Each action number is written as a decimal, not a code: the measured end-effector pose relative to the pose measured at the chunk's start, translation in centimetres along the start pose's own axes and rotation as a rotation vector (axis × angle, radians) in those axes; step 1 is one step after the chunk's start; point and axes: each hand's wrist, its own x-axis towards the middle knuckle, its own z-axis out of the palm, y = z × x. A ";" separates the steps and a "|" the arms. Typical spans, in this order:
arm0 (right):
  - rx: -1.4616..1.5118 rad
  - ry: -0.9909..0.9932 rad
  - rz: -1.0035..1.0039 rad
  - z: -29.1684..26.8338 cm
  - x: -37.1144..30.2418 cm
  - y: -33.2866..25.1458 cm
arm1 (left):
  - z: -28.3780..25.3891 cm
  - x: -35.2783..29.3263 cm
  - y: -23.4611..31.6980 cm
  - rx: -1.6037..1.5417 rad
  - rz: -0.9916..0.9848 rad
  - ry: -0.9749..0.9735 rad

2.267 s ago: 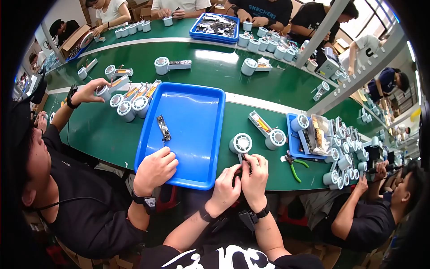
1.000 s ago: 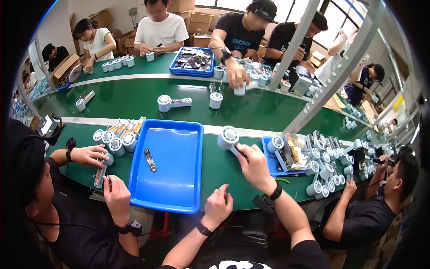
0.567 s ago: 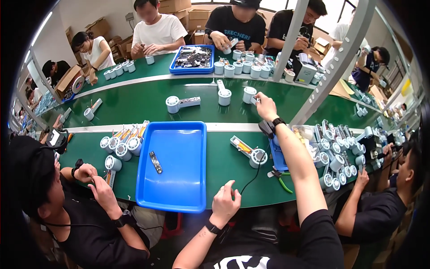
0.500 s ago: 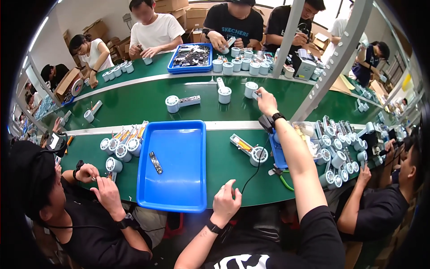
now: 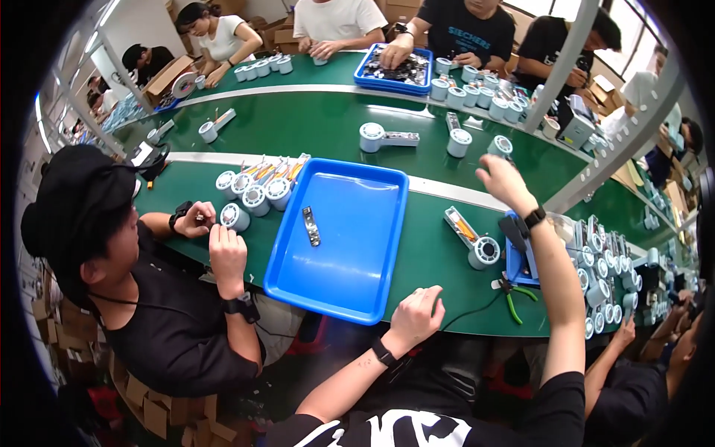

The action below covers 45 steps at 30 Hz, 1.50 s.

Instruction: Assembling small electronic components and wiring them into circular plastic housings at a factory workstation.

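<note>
My right hand [image 5: 505, 179] reaches over the far green belt, thumb apart from the fingers, nothing visible in it. Just beyond its fingers stands a light-blue round-headed device [image 5: 502, 144], its handle mostly hidden by the hand. My left hand [image 5: 418, 313] hovers at the bench's near edge, fingers loosely bent and empty. Between my arms lies another device [image 5: 484, 253], its open handle showing orange parts inside. Green-handled pliers [image 5: 514, 299] rest near my right forearm. Left of my left hand is a large blue tray [image 5: 339, 283] with one narrow circuit board [image 5: 311, 226] in it.
Devices stand in a cluster [image 5: 255, 198] behind the tray and in a crowded group [image 5: 599, 287] to my right. A small blue bin [image 5: 515, 261] sits under my right forearm. Metal posts [image 5: 625, 141] rise at right. A co-worker's hands [image 5: 227, 253] work close at left.
My view has turned left, so the scene sits farther right. My right hand has let go of the far device's handle and drawn back slightly toward me. A person across now reaches into the far tray.
</note>
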 end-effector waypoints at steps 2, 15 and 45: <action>0.136 -0.383 0.053 -2.3 -2.7 -7.2 | -0.4 0.3 1.0 -0.067 -0.077 -0.050; -0.107 -0.461 -0.453 -1.2 -12.6 -14.4 | -14.9 7.9 -11.2 0.908 -0.392 -0.028; 0.775 0.488 0.436 2.9 -24.5 -13.4 | -6.9 -4.5 4.0 -1.011 -0.948 -0.562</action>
